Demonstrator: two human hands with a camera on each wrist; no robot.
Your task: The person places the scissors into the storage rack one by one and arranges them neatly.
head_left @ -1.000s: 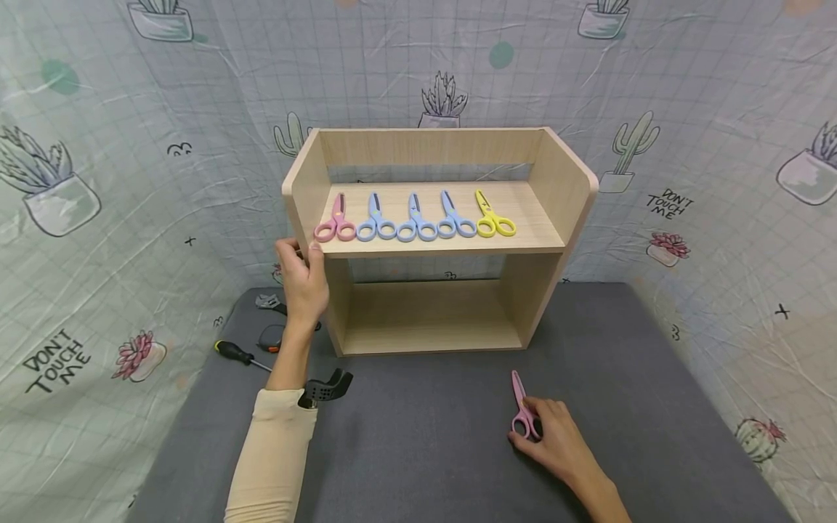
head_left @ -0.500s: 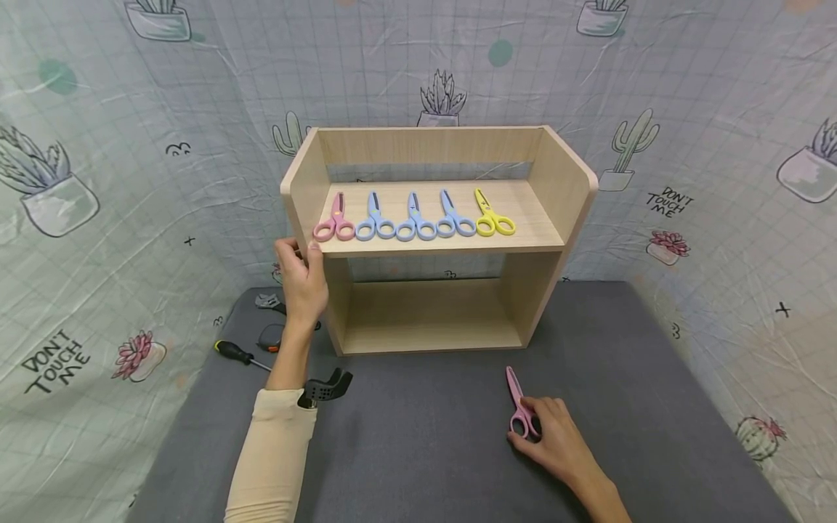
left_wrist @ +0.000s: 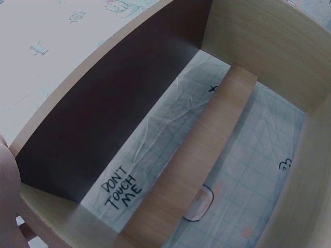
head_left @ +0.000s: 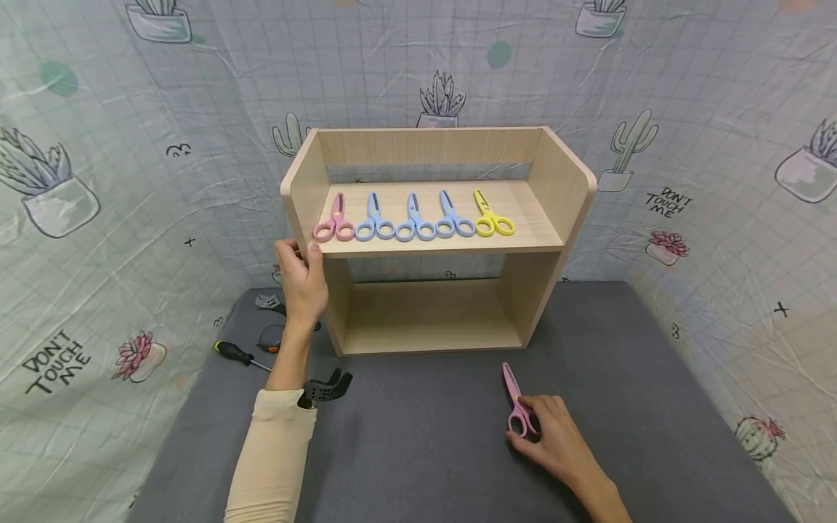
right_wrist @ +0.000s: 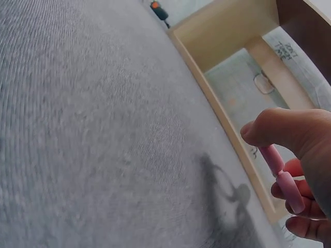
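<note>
My left hand grips the left side of a light wooden shelf unit, its thumb at the front corner of the upper board. On that board lie pink scissors, three pairs of blue scissors and yellow scissors, in a row with blades towards the back. Low at the right, my right hand pinches another pair of pink scissors by the handle loops. Their blades point away towards the unit. In the right wrist view the pink handle edges show between thumb and fingers, with a shadow on the cloth.
Left of the unit, on the grey tabletop, lie a black screwdriver, an adjustable wrench and a dark item with an orange part, partly behind the left arm. Printed fabric hangs around the table.
The blades of the pink scissors in my right hand have swung a little leftward and away. My left hand keeps its place on the unit.
</note>
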